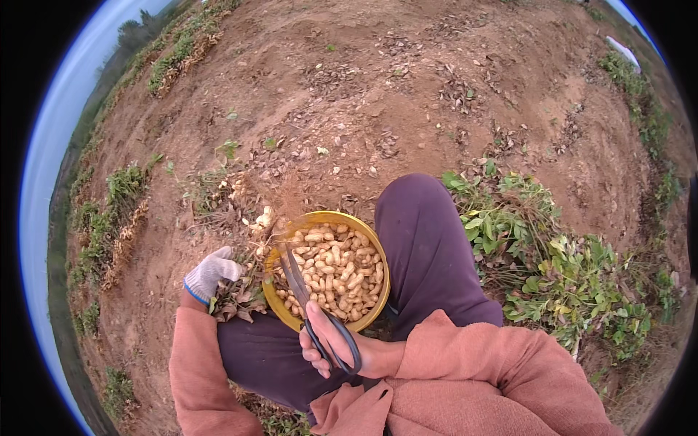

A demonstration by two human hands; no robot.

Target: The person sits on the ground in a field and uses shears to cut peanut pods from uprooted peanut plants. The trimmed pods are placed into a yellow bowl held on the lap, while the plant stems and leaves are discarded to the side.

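Observation:
My left hand (214, 274), in a pale knit glove with a blue cuff edge, is at the left of a yellow bucket (388, 275). Its fingers curl around a bunch of pulled peanut plant (240, 294) with dry leaves; roots and pods (264, 218) stick up beside the rim. My bare right hand (332, 340) holds scissors (298, 286) with black handles. Their blades point up and left over the bucket's left side and look nearly closed. Unshelled peanuts (341, 272) fill much of the bucket, which stands between my legs.
A heap of leafy green peanut plants (572, 283) lies at the right, beyond my knee (420, 218). More plants with pods (218, 188) lie on the soil at the upper left of the bucket. Dry leaves (335, 79) are scattered ahead. Green rows (117, 212) line the far left.

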